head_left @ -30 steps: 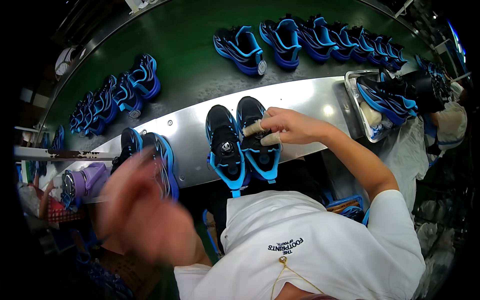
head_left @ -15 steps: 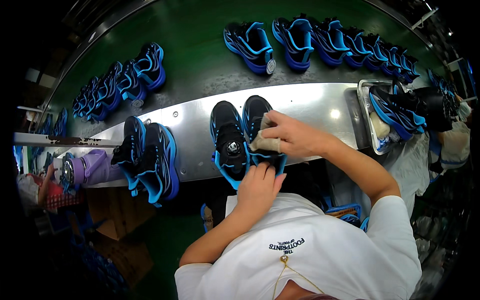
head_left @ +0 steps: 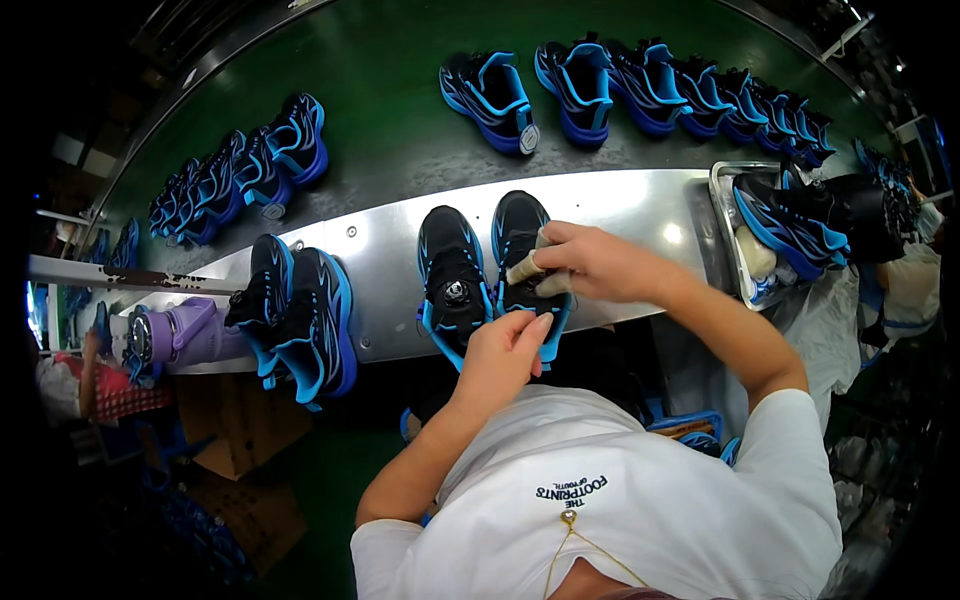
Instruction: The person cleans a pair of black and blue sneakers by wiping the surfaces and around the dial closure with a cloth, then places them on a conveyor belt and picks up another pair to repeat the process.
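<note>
Two black sneakers with blue trim stand side by side before me, toes pointing away. The left sneaker (head_left: 443, 240) has a round dial on its tongue and is untouched by my fingers. On the right sneaker (head_left: 518, 222), my right hand (head_left: 605, 264) closes its beige-covered fingertips over the tongue, around the spot where a dial would sit; the fingers partly hide it. My left hand (head_left: 497, 358) is closed at the same sneaker's heel opening, thumb pointing right. Whatever lies under its curled fingers is hidden.
Another sneaker pair (head_left: 322, 320) stands to the left on the metal ledge (head_left: 385, 235), near a purple bottle (head_left: 190, 333). Rows of similar sneakers (head_left: 575, 90) stand on the green surface (head_left: 390, 90) beyond. At right, a metal tray (head_left: 735, 240) has a sneaker (head_left: 790, 235) over it.
The right sneaker has shifted slightly right, widening the gap between the pair. My right fingers have spread around its tongue, and my left hand has turned, its thumb now higher.
</note>
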Available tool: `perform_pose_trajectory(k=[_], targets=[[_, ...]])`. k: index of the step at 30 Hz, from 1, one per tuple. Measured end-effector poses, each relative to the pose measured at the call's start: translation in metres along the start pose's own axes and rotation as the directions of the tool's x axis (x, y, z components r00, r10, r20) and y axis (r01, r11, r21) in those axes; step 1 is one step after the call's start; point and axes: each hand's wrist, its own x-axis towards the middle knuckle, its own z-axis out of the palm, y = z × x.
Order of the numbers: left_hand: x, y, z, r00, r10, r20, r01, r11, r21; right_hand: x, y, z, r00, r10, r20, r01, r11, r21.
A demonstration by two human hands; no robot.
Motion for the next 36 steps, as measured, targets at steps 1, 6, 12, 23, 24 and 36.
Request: perform_pose_trajectory(k=[1, 6, 12, 23, 24, 36], targets=[[0.005, -0.006, -0.004, 0.993, -0.093, 0.074, 0.106, 0.976, -0.192, -0.001, 0.000, 0.012, 0.996, 0.010, -0.094, -0.019, 0.995, -0.101], [0.016, -0.017, 0.004, 0.979, -0.132, 0.157, 0.195, 0.836, -0.513, 0.001, 0.000, 0.000, 0.998, 0.048, -0.040, -0.052, 0.994, -0.100], [0.017, -0.020, 0.028, 0.992, -0.112, -0.060, 0.083, 0.930, -0.359, 0.013, 0.003, 0.017, 0.988, 0.028, 0.152, 0.012, 0.967, -0.254], [0.020, -0.014, 0.026, 0.985, -0.167, -0.031, 0.141, 0.906, -0.399, 0.007, 0.020, 0.040, 0.995, -0.037, -0.093, 0.012, 0.968, -0.251], [0.022, -0.016, 0.026, 0.988, -0.155, -0.026, 0.132, 0.908, -0.399, 0.007, 0.021, 0.033, 0.998, -0.033, -0.056, 0.025, 0.990, -0.139], [0.025, -0.018, 0.030, 0.985, -0.171, -0.021, 0.142, 0.878, -0.457, 0.004, 0.020, 0.030, 0.999, 0.011, 0.049, -0.002, 0.984, -0.179]])
